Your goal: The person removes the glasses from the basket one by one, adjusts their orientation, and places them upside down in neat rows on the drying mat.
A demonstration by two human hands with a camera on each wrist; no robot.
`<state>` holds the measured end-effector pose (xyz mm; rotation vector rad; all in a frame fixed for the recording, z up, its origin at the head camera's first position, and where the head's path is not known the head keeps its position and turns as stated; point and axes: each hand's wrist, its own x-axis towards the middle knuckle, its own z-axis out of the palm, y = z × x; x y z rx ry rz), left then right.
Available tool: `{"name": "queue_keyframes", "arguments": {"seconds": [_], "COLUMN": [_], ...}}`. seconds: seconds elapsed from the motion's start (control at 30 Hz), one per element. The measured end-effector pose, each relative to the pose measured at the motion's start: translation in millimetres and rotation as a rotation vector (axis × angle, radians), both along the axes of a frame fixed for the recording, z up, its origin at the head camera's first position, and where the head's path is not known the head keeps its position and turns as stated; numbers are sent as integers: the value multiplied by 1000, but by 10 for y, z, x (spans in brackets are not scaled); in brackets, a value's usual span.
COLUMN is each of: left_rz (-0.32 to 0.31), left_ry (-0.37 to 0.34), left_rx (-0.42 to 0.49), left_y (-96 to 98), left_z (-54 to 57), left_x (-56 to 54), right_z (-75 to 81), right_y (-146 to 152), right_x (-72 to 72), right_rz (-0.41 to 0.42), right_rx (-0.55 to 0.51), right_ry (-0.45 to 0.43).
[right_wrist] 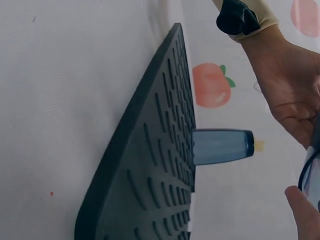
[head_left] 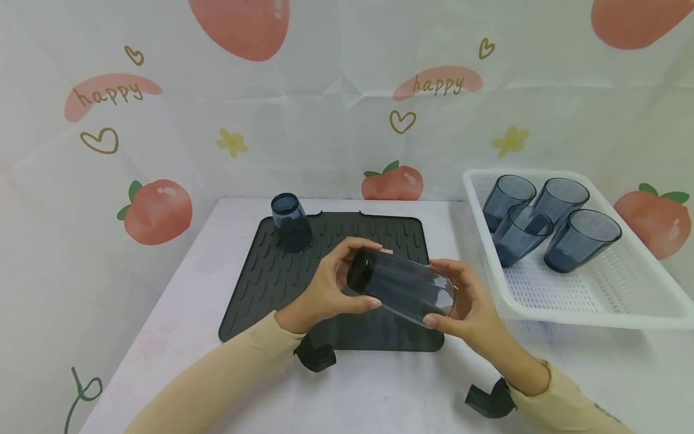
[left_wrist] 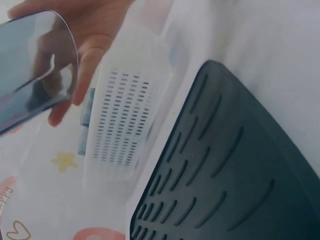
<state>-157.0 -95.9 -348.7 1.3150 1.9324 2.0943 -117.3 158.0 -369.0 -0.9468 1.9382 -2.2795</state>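
Note:
Both hands hold a dark blue clear drinking glass (head_left: 403, 288) on its side over the black drying mat (head_left: 260, 298). My left hand (head_left: 322, 289) grips its thick base end, thumb along the near side. At the mouth end, my right hand (head_left: 468, 304) has thumb and fingers around the rim. The glass tilts, its mouth to the right and slightly lower. In the left wrist view, the right hand's fingers (left_wrist: 82, 70) show at the rim. Another blue glass (head_left: 293, 226) stands upside down at the mat's back left corner, also seen in the right wrist view.
A white perforated plastic basket (head_left: 582, 318) sits at the right, with several similar glasses (head_left: 582, 241) leaning mouth up in its back left part. The white table (head_left: 374, 392) meets a fruit-printed cloth backdrop (head_left: 320, 132) behind the mat.

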Motion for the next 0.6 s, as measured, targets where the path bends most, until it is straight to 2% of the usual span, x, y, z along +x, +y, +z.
{"name": "queue_keyframes", "arguments": {"seconds": [0.2,0.37,0.6], "left_rz": [-25,-46,-43], "left_ry": [-42,-51,-41], "left_rx": [46,65,73], "left_y": [43,70,65], "left_z": [26,34,50], "left_x": [26,28,15], "right_z": [-3,20,49], "right_y": [6,24,66], "right_x": [13,11,-11], "right_rz": [-11,-37,19], "right_rx": [110,295,507], "right_ry": [0,4,-37]}}
